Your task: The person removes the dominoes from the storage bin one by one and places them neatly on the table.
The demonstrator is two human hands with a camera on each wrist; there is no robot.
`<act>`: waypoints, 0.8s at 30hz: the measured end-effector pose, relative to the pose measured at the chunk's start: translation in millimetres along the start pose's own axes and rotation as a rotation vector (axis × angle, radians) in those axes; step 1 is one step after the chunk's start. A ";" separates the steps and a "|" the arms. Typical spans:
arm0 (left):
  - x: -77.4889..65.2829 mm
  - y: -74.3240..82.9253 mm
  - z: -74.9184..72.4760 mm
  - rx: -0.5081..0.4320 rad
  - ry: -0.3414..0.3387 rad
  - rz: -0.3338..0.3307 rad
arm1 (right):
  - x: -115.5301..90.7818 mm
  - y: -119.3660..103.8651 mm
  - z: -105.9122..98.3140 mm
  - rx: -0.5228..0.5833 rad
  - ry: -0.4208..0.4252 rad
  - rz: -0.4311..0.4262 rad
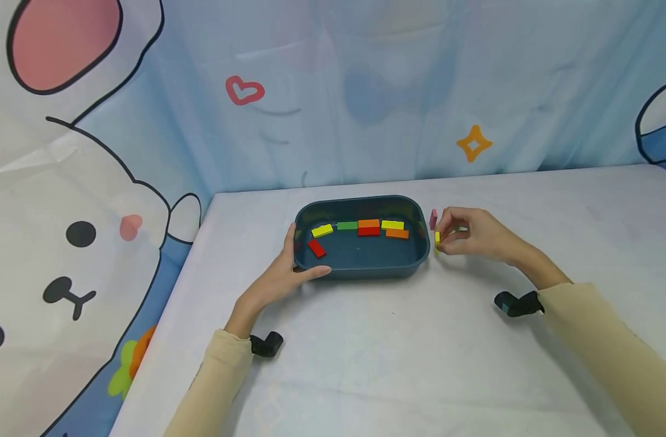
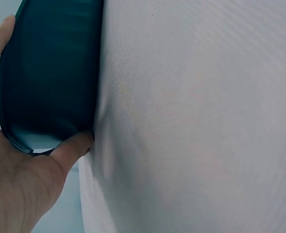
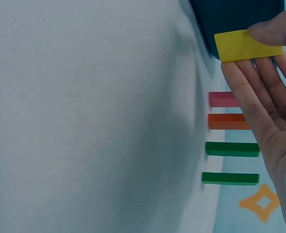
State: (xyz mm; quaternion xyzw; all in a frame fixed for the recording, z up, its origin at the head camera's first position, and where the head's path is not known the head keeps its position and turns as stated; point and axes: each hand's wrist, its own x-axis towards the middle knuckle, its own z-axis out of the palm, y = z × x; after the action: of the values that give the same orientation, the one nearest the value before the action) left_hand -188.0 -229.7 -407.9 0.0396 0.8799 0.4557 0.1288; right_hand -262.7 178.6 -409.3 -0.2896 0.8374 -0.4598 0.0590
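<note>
My left hand [image 1: 281,273] grips the left end of a dark teal plastic tub [image 1: 360,273], its thumb along the front wall and its fingers at the left side. Inside the tub lie several domino-like blocks, among them a red block [image 1: 316,248], a green block [image 1: 347,226] and an orange block [image 1: 396,233]. Just outside the tub's right end, my right hand [image 1: 466,230] pinches a yellow block [image 3: 244,46] between thumb and fingers. A pink block [image 1: 433,218] is close beside that hand.
In the right wrist view, the pink block, an orange block [image 3: 227,121] and two green blocks [image 3: 232,149] form a spaced row, partly behind the hand. White cloth [image 1: 420,352] covers the table. A printed blue curtain [image 1: 322,133] hangs behind its far edge.
</note>
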 end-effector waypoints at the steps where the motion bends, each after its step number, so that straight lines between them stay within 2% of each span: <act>1: -0.2 -0.1 0.2 0.000 0.001 -0.001 | -0.3 1.7 1.7 -0.002 -0.003 0.000; 9: -0.1 -0.3 0.1 0.003 0.006 -0.002 | 0.1 10.5 8.4 -0.015 -0.003 0.029; 24: 0.6 -0.6 0.3 -0.001 0.007 0.012 | 0.0 12.6 12.5 -0.019 0.020 0.085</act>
State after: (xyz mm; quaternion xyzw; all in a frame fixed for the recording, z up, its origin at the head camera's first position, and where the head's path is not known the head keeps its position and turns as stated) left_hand -188.5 -229.7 -408.7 0.0433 0.8799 0.4568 0.1231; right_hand -263.5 174.6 -426.6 -0.2495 0.8538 -0.4519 0.0672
